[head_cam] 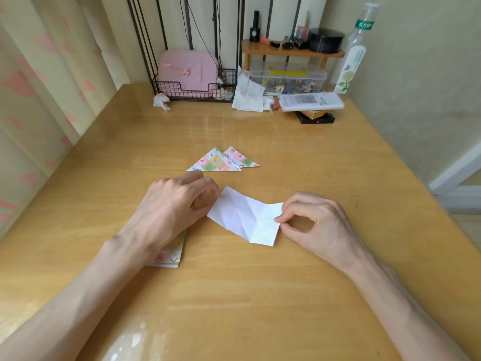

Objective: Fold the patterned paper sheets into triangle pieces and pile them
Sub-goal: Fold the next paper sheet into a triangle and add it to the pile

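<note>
A creased paper sheet [246, 217], white side up, lies mid-table [234, 308]. The left hand [177, 201] grips its 9 o'clock corner with curled fingers; the right hand [315, 222] pinches the 3 o'clock corner between thumb and forefinger. Two folded triangles [217, 162] overlap at 12 o'clock; unfolded patterned sheets [169, 254] sit at 8 o'clock, under the left wrist.

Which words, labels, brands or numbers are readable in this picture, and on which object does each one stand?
"东方树": green neck label of the clear bottle; any further characters turn out of view.
Lower bottle label: small vertical print, too small to read.
White box: grey print, too blurred to read.
Folded triangles: cartoon pictures only, no legible words.
White sheet: no print on the side that shows.
</note>
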